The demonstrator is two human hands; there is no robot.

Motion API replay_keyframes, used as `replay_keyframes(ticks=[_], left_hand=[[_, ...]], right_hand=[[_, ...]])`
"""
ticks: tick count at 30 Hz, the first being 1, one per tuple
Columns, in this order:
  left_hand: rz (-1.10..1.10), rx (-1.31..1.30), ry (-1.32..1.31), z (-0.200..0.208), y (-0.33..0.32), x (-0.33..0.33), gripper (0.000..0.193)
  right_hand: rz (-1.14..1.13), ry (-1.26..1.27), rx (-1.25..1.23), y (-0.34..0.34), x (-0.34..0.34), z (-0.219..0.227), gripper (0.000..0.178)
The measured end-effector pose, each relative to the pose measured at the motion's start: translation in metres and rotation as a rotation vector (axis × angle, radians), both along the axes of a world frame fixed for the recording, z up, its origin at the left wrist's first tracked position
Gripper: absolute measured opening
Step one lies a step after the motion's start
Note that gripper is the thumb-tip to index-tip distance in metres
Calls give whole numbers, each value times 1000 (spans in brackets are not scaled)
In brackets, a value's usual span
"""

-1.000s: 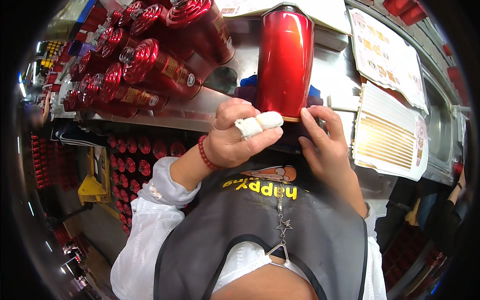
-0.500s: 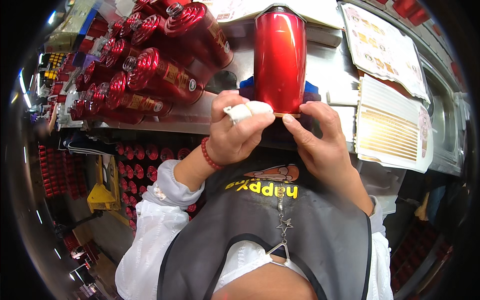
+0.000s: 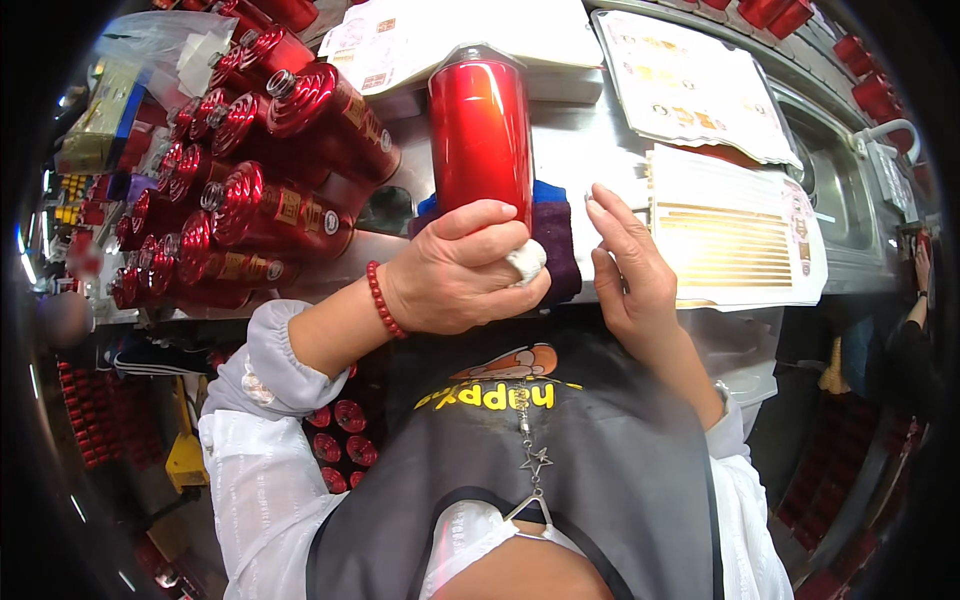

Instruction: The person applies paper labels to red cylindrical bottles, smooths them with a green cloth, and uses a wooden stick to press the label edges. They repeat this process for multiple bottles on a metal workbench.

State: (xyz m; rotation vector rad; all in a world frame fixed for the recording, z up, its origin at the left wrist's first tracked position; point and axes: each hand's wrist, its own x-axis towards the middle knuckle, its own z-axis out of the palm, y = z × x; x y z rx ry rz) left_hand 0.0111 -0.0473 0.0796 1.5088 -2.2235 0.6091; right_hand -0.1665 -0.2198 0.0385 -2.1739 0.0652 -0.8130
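A glossy red bottle (image 3: 480,130) lies with its near end toward me on a folded purple and blue cloth (image 3: 560,235). My left hand (image 3: 465,265) is closed round a small white wad of cloth (image 3: 527,262) at that near end. The hand hides the end's rim, so I cannot tell how firmly the wad presses there. Just right of the bottle, my right hand (image 3: 630,265) is raised with fingers stretched out, apart from it and holding nothing. Near that hand lies a sheet with gold strips (image 3: 745,250).
Several red bottles with ringed shoulders (image 3: 275,210) crowd the left side of the metal table (image 3: 395,130). Printed label sheets (image 3: 690,85) lie at the back right, beside a sink (image 3: 825,170). White printed sheets (image 3: 400,35) lie behind the bottle.
My left hand has turned over and wrapped lower round the bottle's near end with the wad. My right hand has let go of the bottle's edge and moved off to the right, fingers straightened.
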Motion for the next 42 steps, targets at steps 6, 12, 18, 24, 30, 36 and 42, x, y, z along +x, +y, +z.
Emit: replay_keyframes(ticks=[6,12,18,24,30,36,42], left_hand=[[218,-187,109,-19,34,-5,30],[539,-247,451,-54,70,-25,44],[582,-222,626,-63,76,-19,40],[571,-247,763,-62,71,1,37],[488,-265,897,-72,68,9,37],[406,-202,948,-70,70,21,40],[405,-221,940,-72,71,22,40]], right_hand=[[-134,2,-129,-25,-9,3,32],[-117,15,-168,-73,13,30,29],[209,124,-515,-138,192,64,36],[270,556,-992,-123,393,45,66],[362,556,-1173,-98,435,25,70],[329,536,-1203,-105,424,18,66],[274,558,-1250,-108,425,19,57]])
